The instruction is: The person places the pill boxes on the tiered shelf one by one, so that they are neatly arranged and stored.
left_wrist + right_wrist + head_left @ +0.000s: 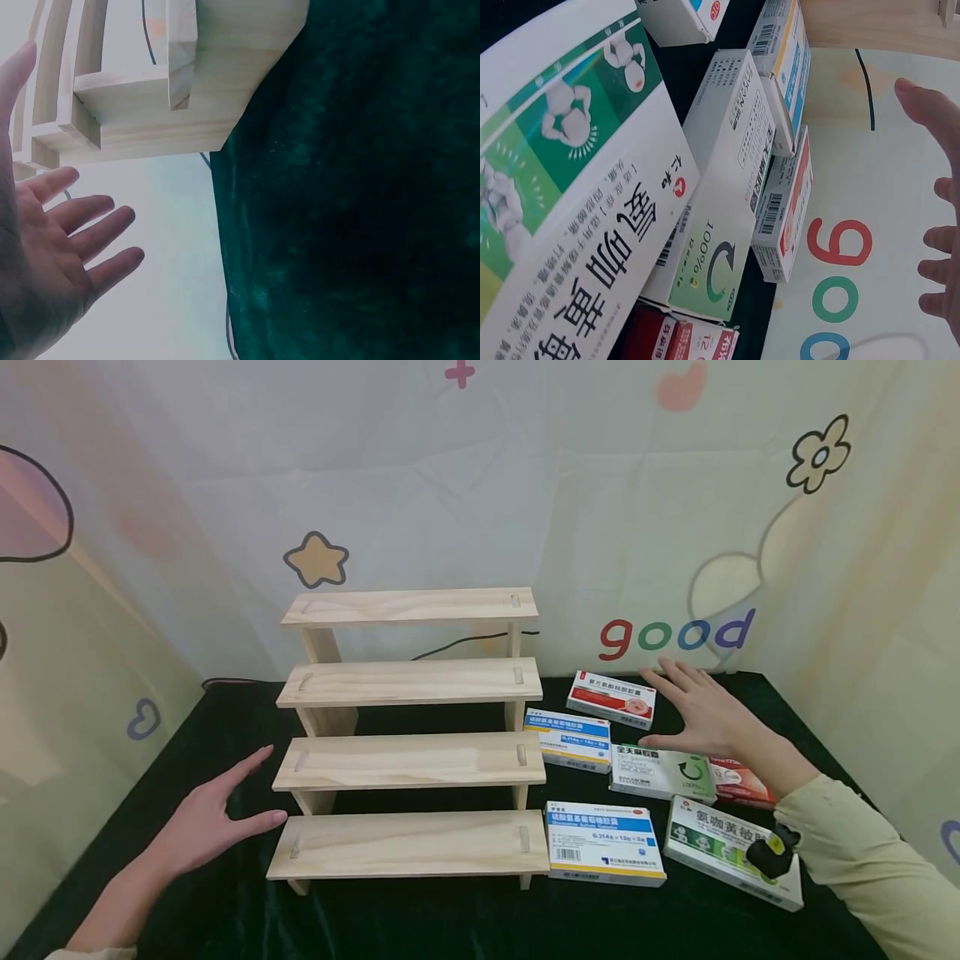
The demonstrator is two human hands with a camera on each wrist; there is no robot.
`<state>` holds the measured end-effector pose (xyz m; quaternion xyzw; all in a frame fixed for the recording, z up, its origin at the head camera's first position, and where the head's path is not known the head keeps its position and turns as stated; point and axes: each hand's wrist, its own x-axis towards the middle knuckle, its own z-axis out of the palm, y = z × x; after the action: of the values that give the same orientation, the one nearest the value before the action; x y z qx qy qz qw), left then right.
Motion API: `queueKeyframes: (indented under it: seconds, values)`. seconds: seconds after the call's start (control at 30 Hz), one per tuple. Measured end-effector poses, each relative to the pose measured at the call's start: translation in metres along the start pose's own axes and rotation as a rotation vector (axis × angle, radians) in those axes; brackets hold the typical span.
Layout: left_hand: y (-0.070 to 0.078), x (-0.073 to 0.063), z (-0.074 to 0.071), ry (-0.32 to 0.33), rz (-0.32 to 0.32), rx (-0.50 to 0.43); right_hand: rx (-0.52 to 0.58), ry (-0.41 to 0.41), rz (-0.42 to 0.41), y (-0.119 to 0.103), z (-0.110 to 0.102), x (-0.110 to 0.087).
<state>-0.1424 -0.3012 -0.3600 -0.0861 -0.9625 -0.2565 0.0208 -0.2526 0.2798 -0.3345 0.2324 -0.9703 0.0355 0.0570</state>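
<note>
A light wooden rack (405,843) of stepped shelves stands mid-table. My left hand (202,827), fingers spread and holding nothing, hovers at its left side; the left wrist view shows the palm beside the rack's side boards (157,127). Over the medicine boxes to the right, my right hand (701,710) is spread, also holding nothing. Nearest it are a red-and-white box (611,697) and a green-and-white box (660,772). A red box (738,781) lies partly hidden under the wrist. Closer in lie a blue-and-white box (603,839) and a white-and-green box (731,852).
Another blue-and-white box (567,739) lies against the rack's right side. Dark green cloth (420,918) covers the table. Behind it hangs a printed curtain (450,510), with a thin black cable (465,642) in front. A black device (772,853) sits on my right wrist.
</note>
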Motion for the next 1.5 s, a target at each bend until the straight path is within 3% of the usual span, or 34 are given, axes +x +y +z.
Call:
queueKeyframes:
  seconds: [0.37,0.67,1.07,1.5]
  values:
    - [-0.002,-0.013,0.009,-0.016,-0.01,-0.074,0.072,-0.053,0.035,-0.011,0.008,0.005]
    - [-0.003,-0.019,0.017,-0.046,0.02,-0.162,0.136,-0.069,0.056,-0.019,0.021,0.009]
    - [-0.008,-0.018,0.027,-0.155,0.028,-0.283,0.228,-0.052,0.055,-0.025,0.038,0.013]
    - [-0.011,-0.018,0.032,-0.187,0.007,-0.311,0.32,-0.037,0.075,-0.03,0.052,0.021]
